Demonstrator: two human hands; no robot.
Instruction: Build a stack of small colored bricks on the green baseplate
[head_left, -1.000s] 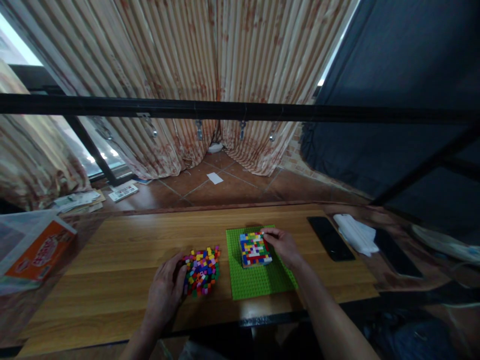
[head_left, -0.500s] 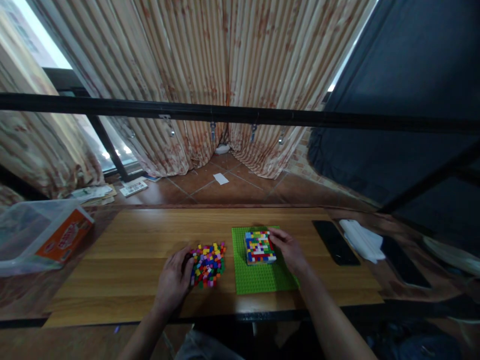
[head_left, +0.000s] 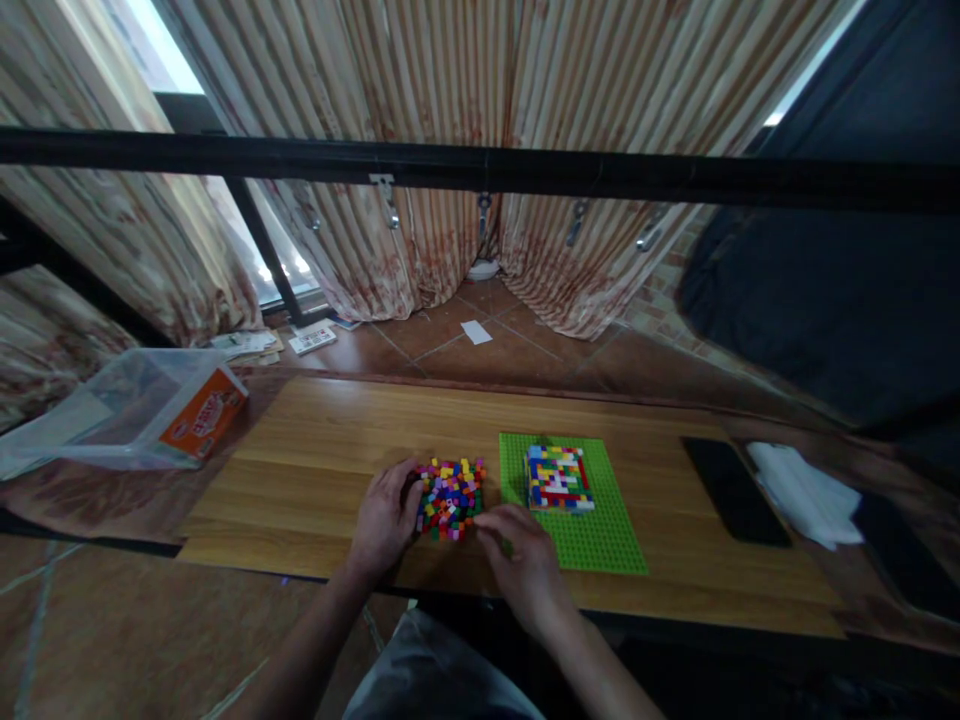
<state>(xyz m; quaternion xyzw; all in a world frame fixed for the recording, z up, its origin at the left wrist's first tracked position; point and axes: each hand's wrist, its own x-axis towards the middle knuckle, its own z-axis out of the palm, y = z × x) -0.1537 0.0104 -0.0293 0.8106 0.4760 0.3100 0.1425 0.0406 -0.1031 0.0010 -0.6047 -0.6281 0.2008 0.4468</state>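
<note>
A loose pile of small toy bricks in many colours lies on the wooden table. My left hand rests at the pile's left edge, fingers curved and thumb apart, with nothing visible in it. At the pile's lower right edge, my right hand has thumb and forefinger brought together; whatever is between the tips is too small to make out. To the right lies a green studded baseplate. On it stands a square, multicoloured brick build, which neither hand touches.
A clear plastic box with an orange label stands left of the wooden table. A black phone-like slab lies on the right, near a white bundle. A black bar crosses in front of the curtains.
My right hand has left the brick build and moved left to the pile's edge. My left hand stays beside the pile. The whole view has shifted as my head moved.
</note>
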